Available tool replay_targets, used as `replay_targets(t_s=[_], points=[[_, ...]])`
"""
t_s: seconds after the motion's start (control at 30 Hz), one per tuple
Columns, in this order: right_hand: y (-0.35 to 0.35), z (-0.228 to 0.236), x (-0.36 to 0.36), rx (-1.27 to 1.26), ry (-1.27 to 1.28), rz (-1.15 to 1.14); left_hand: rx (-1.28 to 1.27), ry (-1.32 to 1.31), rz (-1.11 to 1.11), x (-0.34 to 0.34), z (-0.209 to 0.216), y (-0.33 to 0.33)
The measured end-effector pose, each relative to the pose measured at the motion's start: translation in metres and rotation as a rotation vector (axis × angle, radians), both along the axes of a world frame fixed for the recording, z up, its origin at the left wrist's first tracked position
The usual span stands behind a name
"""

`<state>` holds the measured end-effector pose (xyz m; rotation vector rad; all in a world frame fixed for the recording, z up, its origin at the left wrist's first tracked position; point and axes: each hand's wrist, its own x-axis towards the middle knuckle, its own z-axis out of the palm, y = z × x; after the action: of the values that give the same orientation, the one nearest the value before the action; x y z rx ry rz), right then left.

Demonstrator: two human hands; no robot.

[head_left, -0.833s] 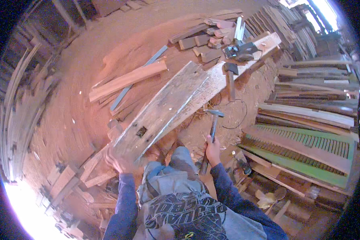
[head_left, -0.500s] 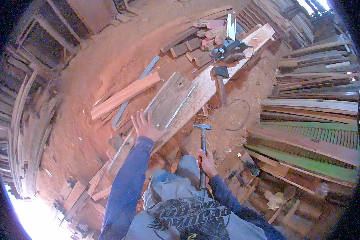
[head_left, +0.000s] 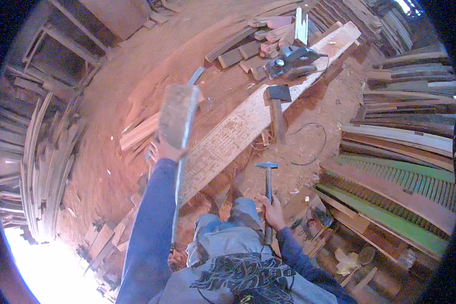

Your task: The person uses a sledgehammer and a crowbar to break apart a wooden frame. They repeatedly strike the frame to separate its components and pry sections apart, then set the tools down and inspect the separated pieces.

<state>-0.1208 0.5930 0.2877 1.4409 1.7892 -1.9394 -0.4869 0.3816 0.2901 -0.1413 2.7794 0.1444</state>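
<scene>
My left hand [head_left: 162,150] grips a grey-brown wooden board [head_left: 176,109] by its side and holds it tilted up on edge. A pale long edge of the board runs down toward my lap. Closed around a hammer's handle, my right hand [head_left: 273,213] keeps the hammer [head_left: 267,166] upright, metal head at the top, in front of my right leg. A long pale plank [head_left: 228,129] lies diagonally beyond my knees. A tool with a dark, blocky head and wooden handle [head_left: 277,114] rests across its right edge.
A power planer [head_left: 291,63] sits farther up the plank, beside a pile of wood offcuts [head_left: 248,50]. Its dark cord [head_left: 323,147] loops over the dusty ground. Stacked boards [head_left: 405,137] and a green slatted panel [head_left: 385,218] line the right; more planks [head_left: 40,177] lean left.
My left hand has lifted the board off the long plank, swung it left and tipped it on edge. My right hand still holds the hammer, shifted slightly right in the picture.
</scene>
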Motion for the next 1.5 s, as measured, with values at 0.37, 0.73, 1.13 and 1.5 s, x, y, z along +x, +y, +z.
replay_targets(t_s=[0.37, 0.73, 1.13, 1.5], points=[[0.038, 0.019, -0.012, 0.012, 0.055, 0.067, -0.12, 0.283, 0.818, -0.055, 0.006, -0.109], [0.029, -0.024, -0.057, 0.419, 0.298, 0.319, 0.235, 0.322, 1.191, 0.026, -0.043, -0.174], [-0.039, -0.047, -0.103, 0.672, 0.212, 0.463, 0.141, 0.605, 0.65, 0.094, -0.049, -0.188], [-0.045, -0.032, -0.108, 0.571, 0.221, 0.435, 0.031, 0.054, -0.959, 0.081, 0.004, -0.231]])
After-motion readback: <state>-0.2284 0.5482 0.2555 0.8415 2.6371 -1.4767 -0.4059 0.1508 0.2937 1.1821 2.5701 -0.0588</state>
